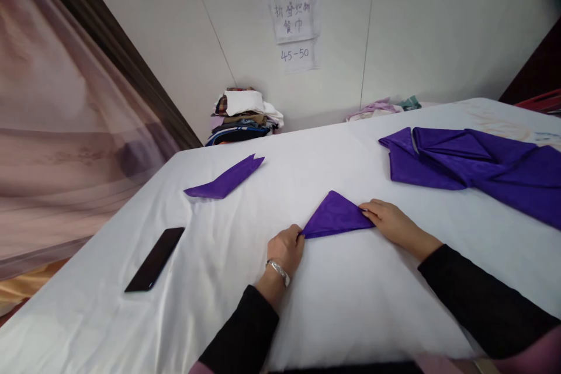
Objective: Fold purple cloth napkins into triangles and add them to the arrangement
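Note:
A purple cloth napkin, folded into a triangle with its point facing away from me, lies on the white tablecloth. My left hand, with a silver bracelet at the wrist, pinches the triangle's left corner. At the opposite corner, my right hand grips the cloth between thumb and fingers. Another folded purple napkin, narrow and notched at one end, rests farther off to the left. Loose purple cloths lie in a heap at the right, beyond my right hand.
A black phone lies on the left of the table. Behind the far edge sit a stack of folded clothes and some pink fabric. Handwritten paper signs hang on the wall. A sheer curtain drapes along the left.

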Available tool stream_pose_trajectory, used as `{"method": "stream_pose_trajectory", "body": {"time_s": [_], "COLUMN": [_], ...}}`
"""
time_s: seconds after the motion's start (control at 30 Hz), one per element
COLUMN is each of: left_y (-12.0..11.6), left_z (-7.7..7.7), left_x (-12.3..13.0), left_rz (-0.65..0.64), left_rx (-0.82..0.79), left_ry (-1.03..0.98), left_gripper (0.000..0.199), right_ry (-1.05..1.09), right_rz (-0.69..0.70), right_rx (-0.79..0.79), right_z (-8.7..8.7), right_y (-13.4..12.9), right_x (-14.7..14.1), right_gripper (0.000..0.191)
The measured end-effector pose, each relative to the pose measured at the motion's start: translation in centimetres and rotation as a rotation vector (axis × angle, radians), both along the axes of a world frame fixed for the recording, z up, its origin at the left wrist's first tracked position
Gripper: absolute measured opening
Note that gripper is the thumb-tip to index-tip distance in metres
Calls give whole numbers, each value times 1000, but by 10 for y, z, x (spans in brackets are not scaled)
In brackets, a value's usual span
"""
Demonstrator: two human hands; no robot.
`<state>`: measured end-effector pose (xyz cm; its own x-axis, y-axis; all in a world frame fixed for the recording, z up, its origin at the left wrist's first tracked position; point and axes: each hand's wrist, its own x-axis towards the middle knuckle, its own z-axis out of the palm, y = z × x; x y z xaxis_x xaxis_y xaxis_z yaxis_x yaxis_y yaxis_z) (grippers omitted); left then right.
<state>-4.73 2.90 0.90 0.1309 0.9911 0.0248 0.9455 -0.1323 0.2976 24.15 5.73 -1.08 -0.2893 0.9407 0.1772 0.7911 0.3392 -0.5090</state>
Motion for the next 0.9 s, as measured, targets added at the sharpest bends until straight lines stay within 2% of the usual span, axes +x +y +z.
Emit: {"method": "stream_pose_trajectory", "body": {"time_s": [0.1,0.27,0.37,0.57,0.73,0.8,0.9], "left_y": [1,1,1,1,-2,-3,-2], "left_z": [3,-1,-3,-2,-3,-5,-9], "left_x": [-2,-13,-17,-10,-7,-11,-17], "left_rz": [-35,-188,-230,-109,-65,-56,-79], "left_rx": [-3,92,122,112,130,145,253], "left_ry": [62,8,-5,97,107,69,-115], "left_gripper": [16,20,22,16,17,17,27], "right_ry": [-9,-8,-13,-23,-44,-57,-69], "right_rz": [5,15,13,12,11,7,5], "right_rx": [6,16,15,9,9,7,-3], "right_z": [-1,0,-1,-2,2,3,4], "right_y": [0,-1,-1,-1,-2,-3,-3], "right_x": [0,0,0,0,-2,-3,-3], "right_gripper": [29,29,29,28,29,29,29]}}
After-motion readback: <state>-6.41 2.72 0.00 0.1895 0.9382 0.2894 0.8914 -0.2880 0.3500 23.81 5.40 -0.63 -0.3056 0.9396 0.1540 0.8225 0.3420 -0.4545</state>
